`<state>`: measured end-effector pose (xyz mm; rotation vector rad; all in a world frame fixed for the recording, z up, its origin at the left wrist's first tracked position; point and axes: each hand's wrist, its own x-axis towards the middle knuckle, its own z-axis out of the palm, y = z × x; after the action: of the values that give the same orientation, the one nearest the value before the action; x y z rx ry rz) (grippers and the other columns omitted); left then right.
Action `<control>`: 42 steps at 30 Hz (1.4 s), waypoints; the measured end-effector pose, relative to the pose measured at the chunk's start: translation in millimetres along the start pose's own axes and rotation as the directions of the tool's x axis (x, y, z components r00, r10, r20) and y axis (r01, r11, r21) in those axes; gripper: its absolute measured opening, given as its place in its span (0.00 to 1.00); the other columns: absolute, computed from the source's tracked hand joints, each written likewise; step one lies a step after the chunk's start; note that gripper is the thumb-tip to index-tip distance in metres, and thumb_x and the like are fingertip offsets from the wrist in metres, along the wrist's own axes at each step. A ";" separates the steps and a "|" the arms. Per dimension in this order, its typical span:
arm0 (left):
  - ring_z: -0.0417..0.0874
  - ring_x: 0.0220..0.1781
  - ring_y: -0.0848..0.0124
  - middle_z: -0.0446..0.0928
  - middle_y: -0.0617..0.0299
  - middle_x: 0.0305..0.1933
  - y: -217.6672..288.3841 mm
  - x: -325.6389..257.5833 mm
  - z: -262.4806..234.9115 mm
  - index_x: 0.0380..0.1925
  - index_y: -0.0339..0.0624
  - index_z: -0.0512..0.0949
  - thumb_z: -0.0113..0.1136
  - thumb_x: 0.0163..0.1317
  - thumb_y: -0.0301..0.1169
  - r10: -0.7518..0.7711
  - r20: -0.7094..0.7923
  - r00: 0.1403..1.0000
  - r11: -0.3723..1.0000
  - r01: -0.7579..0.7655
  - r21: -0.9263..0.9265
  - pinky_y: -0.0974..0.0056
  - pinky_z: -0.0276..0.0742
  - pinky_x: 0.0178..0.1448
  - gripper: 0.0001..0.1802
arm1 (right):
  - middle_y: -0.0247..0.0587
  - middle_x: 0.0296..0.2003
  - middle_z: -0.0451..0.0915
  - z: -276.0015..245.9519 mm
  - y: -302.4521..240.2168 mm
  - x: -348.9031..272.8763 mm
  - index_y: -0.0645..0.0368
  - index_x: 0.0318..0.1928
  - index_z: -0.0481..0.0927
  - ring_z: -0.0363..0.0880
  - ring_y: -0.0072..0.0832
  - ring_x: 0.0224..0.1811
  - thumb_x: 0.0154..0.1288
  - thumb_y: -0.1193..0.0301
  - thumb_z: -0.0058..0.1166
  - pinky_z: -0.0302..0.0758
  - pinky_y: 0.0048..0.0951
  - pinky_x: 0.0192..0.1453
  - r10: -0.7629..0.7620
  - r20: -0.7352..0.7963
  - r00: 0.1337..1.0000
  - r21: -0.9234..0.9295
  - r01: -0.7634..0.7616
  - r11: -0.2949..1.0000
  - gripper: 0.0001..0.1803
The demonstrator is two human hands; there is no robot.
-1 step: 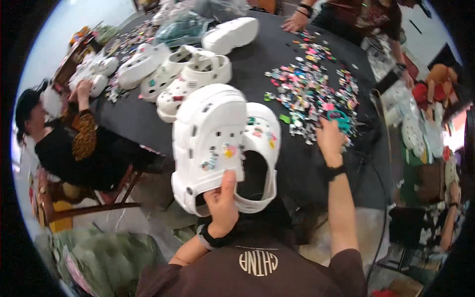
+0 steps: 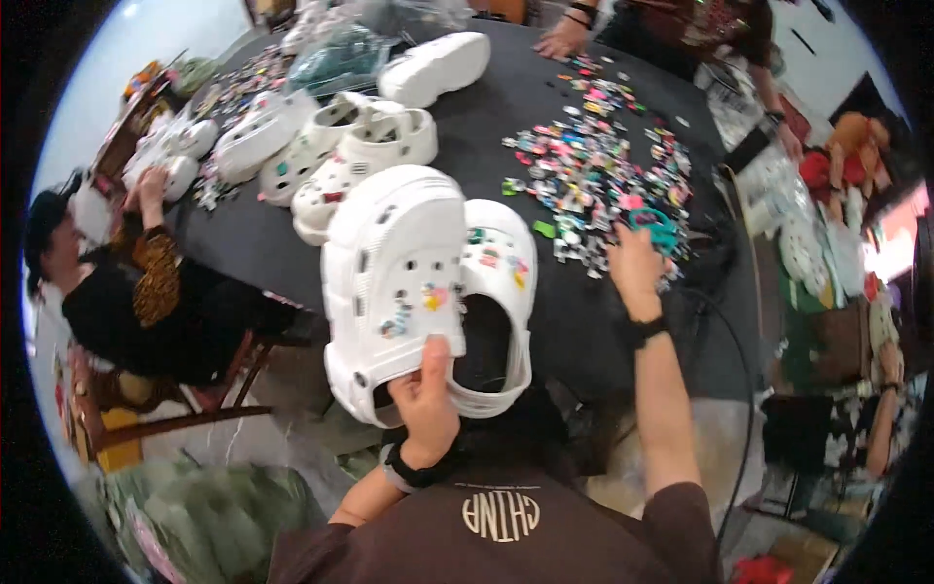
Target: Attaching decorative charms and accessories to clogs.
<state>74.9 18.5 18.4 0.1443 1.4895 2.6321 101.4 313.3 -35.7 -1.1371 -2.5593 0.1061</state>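
My left hand (image 2: 430,409) grips a white clog (image 2: 399,243) by its rim, thumb on top. Its perforated upper faces me and carries several small colourful charms. Just right of it is a second white clog (image 2: 520,292), also with charms, partly hidden behind the first; what supports it I cannot make out. My right hand (image 2: 637,273) reaches into the near right part of a pile of small colourful charms (image 2: 593,165), fingers apart and fingertips among the pieces. Beside those fingers lies a pair of scissors with a teal handle (image 2: 658,230).
More white clogs (image 2: 370,146) stand on the dark table (image 2: 467,136), near clear plastic bags (image 2: 341,60). A person (image 2: 126,273) sits at the left, handling a white clog. Another person's hand (image 2: 562,39) rests at the far edge. A black cable (image 2: 730,336) hangs at the right.
The whole view has shifted slightly, so things sit a little further left. My hands and both clogs keep nearly the same places relative to each other.
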 end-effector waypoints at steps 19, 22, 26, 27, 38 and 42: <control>0.72 0.52 0.68 0.74 0.58 0.48 -8.4 37.7 -19.2 0.50 0.32 0.68 0.45 0.66 0.44 -0.126 -0.067 0.990 0.963 0.106 -0.248 0.63 0.61 0.60 0.25 | 0.36 0.27 0.77 -6.2 3.1 10.4 0.61 0.36 0.73 0.76 0.23 0.28 0.58 0.71 0.56 0.70 0.24 0.28 0.182 0.081 0.980 0.822 -0.169 0.543 0.09; 0.76 0.47 0.69 0.75 0.55 0.47 -3.0 48.7 -17.2 0.47 0.31 0.70 0.51 0.64 0.36 -0.113 -0.096 0.989 0.984 0.098 -0.151 0.64 0.69 0.53 0.19 | 0.31 0.31 0.76 -32.5 -18.3 -3.6 0.60 0.41 0.74 0.74 0.15 0.29 0.61 0.70 0.54 0.64 0.14 0.25 0.169 0.140 0.976 0.946 -0.182 0.269 0.10; 0.75 0.51 0.63 0.72 0.52 0.50 -0.1 44.1 -5.5 0.52 0.29 0.65 0.53 0.60 0.30 -0.073 -0.084 0.994 0.990 0.062 -0.125 0.60 0.70 0.56 0.22 | 0.29 0.29 0.72 -74.2 -34.0 -32.5 0.62 0.46 0.73 0.67 0.14 0.27 0.64 0.73 0.50 0.63 0.16 0.29 0.057 0.186 0.981 0.972 -0.192 0.137 0.11; 0.75 0.52 0.63 0.72 0.51 0.51 2.5 37.6 -1.3 0.53 0.29 0.65 0.54 0.58 0.28 -0.048 -0.089 0.995 0.995 0.040 -0.090 0.60 0.70 0.56 0.23 | 0.28 0.28 0.71 -85.3 -41.9 -40.1 0.62 0.46 0.73 0.66 0.14 0.27 0.64 0.74 0.49 0.63 0.17 0.30 0.014 0.164 0.986 0.983 -0.165 0.084 0.11; 0.70 0.57 0.61 0.67 0.47 0.56 11.9 -1.4 5.3 0.57 0.28 0.59 0.49 0.55 0.17 0.288 0.399 0.871 0.832 -0.434 0.346 0.57 0.65 0.61 0.27 | 0.36 0.38 0.76 -129.5 -131.2 -98.9 0.59 0.41 0.79 0.73 0.20 0.35 0.54 0.80 0.58 0.69 0.19 0.38 -0.276 -0.087 0.957 0.995 0.098 0.027 0.12; 0.72 0.55 0.64 0.68 0.47 0.56 7.0 -6.9 8.3 0.56 0.27 0.61 0.50 0.56 0.15 0.296 0.291 0.910 0.923 -0.351 0.158 0.64 0.67 0.57 0.25 | 0.33 0.34 0.72 -104.2 -138.7 -99.7 0.56 0.39 0.81 0.71 0.22 0.34 0.52 0.78 0.61 0.68 0.20 0.37 -0.133 -0.145 0.981 0.989 0.144 -0.013 0.11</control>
<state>82.4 20.9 28.5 0.7948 1.7674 2.5471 100.3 139.3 63.0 -0.1854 -1.6252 1.6192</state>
